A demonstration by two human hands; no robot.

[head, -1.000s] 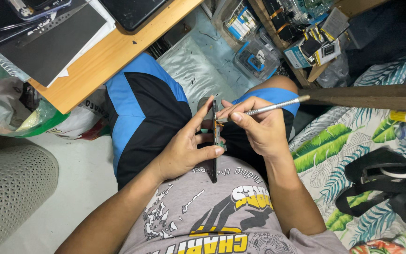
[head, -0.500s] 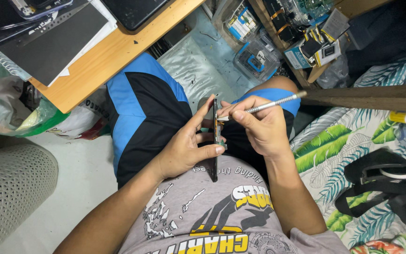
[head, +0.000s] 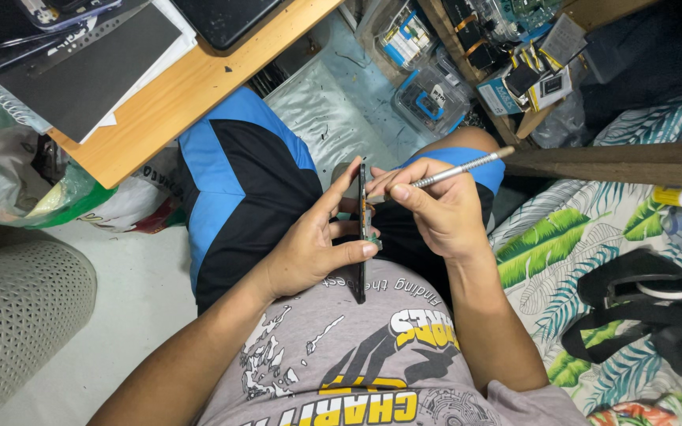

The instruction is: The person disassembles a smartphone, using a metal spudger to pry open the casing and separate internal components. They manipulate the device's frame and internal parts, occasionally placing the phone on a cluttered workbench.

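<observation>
Item: opened phone (head: 362, 237), held edge-up over my lap, below the wooden desk (head: 191, 87).

Progress: the phone's edge shows exposed parts, so I judge the opening done and the work inside it under way; how much remains I cannot tell.

Left hand (head: 309, 244): fingers clasped around the phone, thumb along its near edge, forearm angled up from lower left.

Right hand (head: 436, 209): fingers pinched on a slim metal tool (head: 459, 168), tip at the phone's upper edge, wrist bent inward.
</observation>
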